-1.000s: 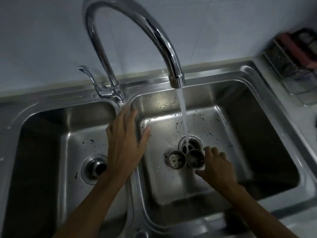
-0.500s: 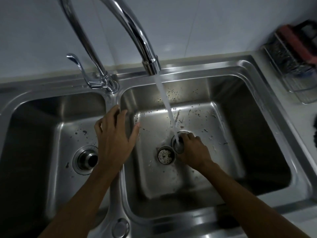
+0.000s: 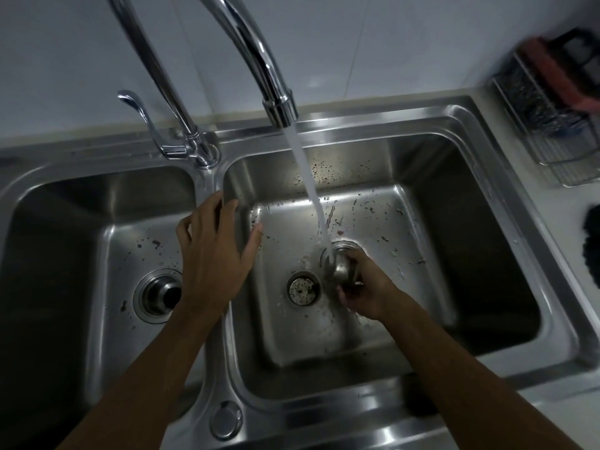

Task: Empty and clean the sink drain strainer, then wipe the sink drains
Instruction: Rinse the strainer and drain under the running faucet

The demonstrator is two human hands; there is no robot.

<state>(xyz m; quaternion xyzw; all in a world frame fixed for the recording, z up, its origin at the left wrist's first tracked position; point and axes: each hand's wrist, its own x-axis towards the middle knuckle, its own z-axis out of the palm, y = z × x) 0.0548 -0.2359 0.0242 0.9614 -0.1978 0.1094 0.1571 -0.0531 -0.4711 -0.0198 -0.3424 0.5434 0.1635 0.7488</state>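
So, my right hand [image 3: 367, 290] grips the strainer [image 3: 341, 269] under the tap water [image 3: 310, 190] above the right drain [image 3: 350, 245]; my left hand [image 3: 214, 254] rests open on the divider [image 3: 207, 186]; rinsing looks unfinished, wiping not yet begun

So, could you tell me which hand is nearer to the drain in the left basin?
Left. The left hand rests on the divider just right of that drain; the right hand is in the other basin, gripping a strainer.
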